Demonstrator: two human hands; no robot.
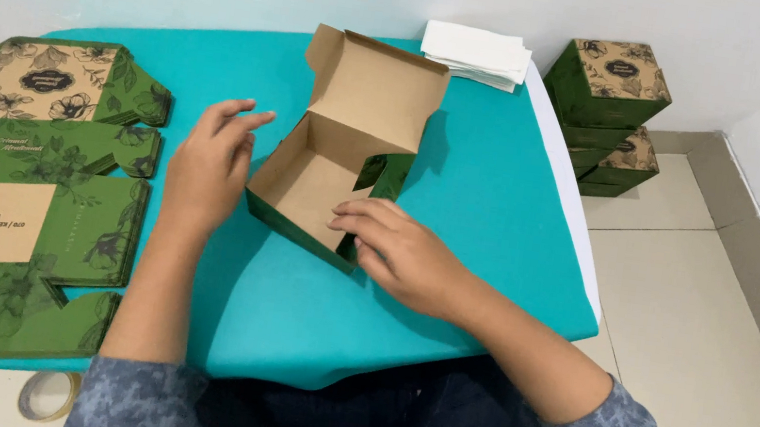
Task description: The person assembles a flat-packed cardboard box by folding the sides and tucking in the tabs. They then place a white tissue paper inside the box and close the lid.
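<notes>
A green cardboard box point(326, 177) with a plain brown inside stands open on the teal table point(498, 210), its lid tipped up toward the wall. My right hand point(399, 255) rests on the box's near right corner, fingers pressing on the rim. My left hand point(209, 162) hovers just left of the box with fingers spread, holding nothing and not touching it.
A stack of flat, unfolded green box blanks point(20, 196) with floral print lies at the left of the table. A pile of white paper sheets point(477, 55) sits at the far edge. Finished green boxes point(608, 116) are stacked on the floor at the right. A tape roll point(48, 395) lies on the floor.
</notes>
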